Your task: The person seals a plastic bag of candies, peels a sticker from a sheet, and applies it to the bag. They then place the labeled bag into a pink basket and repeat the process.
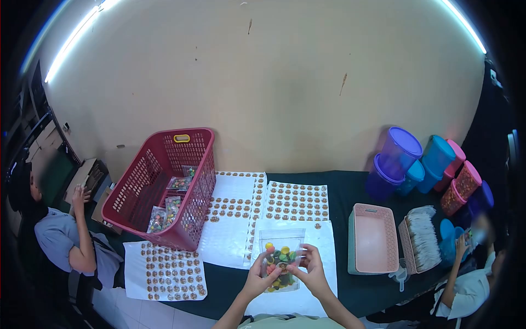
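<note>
Left hand [255, 282] and right hand [314, 275] pinch clear bag [282, 237] from both sides, fingers curled at edges, thumbs beside round sticker [282, 267], probably for keeping front flat. Bag is over sticker sheet [322, 247], likely for easy reach.

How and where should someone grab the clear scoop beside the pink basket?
I'd take the scoop by its handle, from the near side: it looks slim and points toward the person, while the bowl sits close to the pink basket.
</note>
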Demonstrator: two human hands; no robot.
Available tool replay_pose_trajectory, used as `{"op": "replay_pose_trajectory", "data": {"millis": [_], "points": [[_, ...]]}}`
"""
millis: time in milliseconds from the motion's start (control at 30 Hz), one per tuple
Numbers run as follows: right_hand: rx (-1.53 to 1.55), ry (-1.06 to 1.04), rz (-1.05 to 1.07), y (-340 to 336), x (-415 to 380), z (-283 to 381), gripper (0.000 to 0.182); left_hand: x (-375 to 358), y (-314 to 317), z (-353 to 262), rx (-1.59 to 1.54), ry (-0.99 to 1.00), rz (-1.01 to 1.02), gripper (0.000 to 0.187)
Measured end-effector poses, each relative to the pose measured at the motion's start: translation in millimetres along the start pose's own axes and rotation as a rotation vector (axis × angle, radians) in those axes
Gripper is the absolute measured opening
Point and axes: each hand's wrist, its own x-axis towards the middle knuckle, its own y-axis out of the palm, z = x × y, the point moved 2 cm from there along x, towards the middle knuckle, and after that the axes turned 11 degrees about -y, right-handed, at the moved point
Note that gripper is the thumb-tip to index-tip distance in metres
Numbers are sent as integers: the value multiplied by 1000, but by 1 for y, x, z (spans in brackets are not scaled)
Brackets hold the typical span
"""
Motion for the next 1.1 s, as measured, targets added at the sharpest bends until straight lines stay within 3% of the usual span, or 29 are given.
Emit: {"op": "replay_pose_trajectory", "data": {"millis": [233,567,667,733,833,1100], "points": [[66,87,96,-2,0,-8,37,0,2,5,-68,18,47,58],[165,91,98,-3,-3,-7,36,-1,3,5,-26,-34,13,51],[133,69,156,-5,-4,-9,37,-2,3,9,-59,-73,13,49],[-112,21,196,-7,-5,-13,40,0,7,10,-88,-92,12,48],[-294,-79,196,-3,-6,-1,48,1,11,8,-160,33,-58,43],[-197,-11,126,-7,-7,-14,45,-3,7,13,79,-73,0,40]]}}
